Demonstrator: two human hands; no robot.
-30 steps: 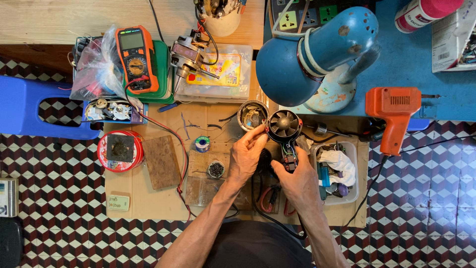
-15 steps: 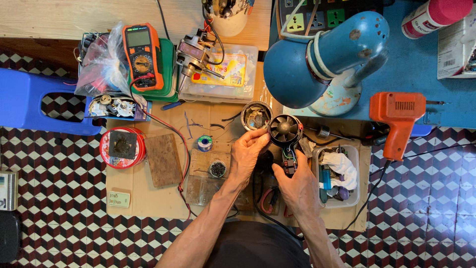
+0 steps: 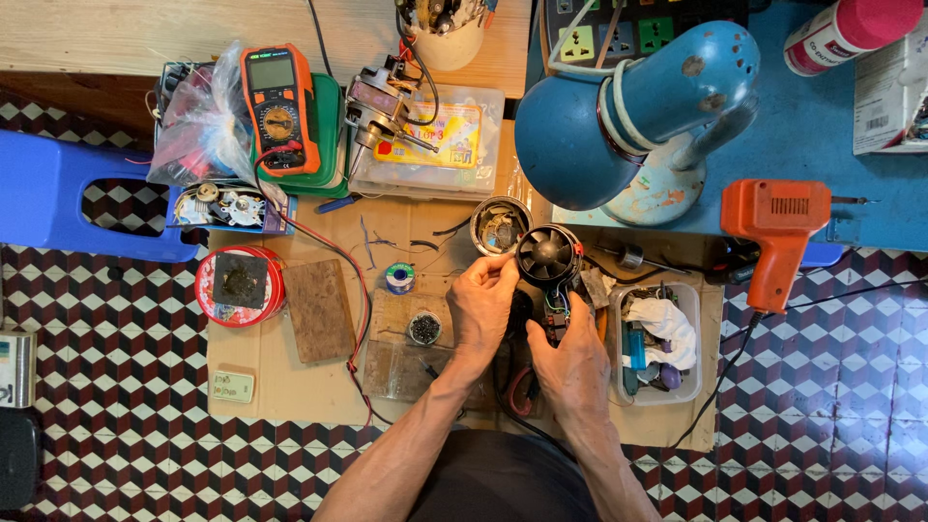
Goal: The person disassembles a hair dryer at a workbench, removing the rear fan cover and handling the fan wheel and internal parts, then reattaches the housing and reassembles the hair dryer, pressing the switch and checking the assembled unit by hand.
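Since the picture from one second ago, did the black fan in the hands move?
No. The black fan sits just right of the round metal tin, below the blue lamp, as before.

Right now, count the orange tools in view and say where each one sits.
2. An orange multimeter lies on a green case at upper left, beside a plastic bag. An orange gun-shaped tool lies at right, below the blue lamp. Others may be hidden in the clutter.
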